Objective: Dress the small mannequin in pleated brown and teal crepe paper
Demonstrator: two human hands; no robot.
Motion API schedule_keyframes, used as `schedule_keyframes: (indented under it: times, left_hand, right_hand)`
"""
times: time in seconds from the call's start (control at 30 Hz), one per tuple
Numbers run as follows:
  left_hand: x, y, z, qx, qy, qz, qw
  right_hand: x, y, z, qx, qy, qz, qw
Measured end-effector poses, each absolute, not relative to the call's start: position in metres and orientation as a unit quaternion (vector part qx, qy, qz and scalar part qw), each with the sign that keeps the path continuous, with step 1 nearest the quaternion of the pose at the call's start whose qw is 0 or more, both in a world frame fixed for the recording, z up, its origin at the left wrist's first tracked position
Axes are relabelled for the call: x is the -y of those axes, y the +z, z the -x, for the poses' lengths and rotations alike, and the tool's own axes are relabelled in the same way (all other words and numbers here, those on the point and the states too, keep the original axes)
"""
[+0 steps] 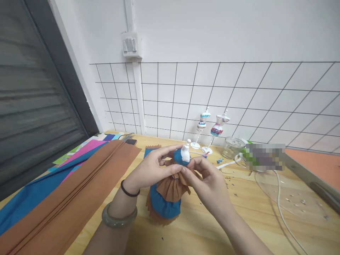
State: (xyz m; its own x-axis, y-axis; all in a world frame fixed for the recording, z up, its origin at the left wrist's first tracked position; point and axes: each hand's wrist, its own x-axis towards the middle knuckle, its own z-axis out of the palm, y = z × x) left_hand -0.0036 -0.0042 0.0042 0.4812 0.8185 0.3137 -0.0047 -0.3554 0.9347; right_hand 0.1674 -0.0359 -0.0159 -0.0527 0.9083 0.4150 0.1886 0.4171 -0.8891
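A small doll-size dress form (186, 154) with a white neck and blue bodice is held upright between both hands, above the wooden table. Its skirt has a pleated brown layer (170, 188) over a gathered blue layer (166, 207) with a brown zigzag-cut hem. My left hand (154, 166) wraps its fingers behind the bodice, thumb at the waist. My right hand (208, 177) pinches at the right side of the waist, its thumb near the left thumb. Some fingertips are hidden behind the form.
Long brown fabric (79, 187) and blue fabric (39, 180) lie at the left. Two small dress forms (202, 124) (217, 127) stand at the back, near a glass jar (233, 147). A white cable (278, 198) and fabric scraps (220, 160) lie at the right.
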Motion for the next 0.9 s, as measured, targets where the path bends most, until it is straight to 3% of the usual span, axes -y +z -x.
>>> schedule_keyframes:
  times: [0.5, 0.67, 0.9]
  left_hand:
    - [0.004, 0.005, 0.005, -0.272, 0.432, -0.714, 0.479]
    - [0.003, 0.005, 0.006, -0.281, 0.421, -0.749, 0.427]
    - [0.003, 0.005, 0.006, -0.325, 0.421, -0.765, 0.364]
  right_hand:
    - [0.033, -0.004, -0.185, 0.690, 0.347, 0.445, 0.454]
    - [0.035, -0.004, -0.181, 0.719, 0.255, 0.453, 0.462]
    - [0.035, -0.009, -0.179, 0.681, 0.245, 0.496, 0.480]
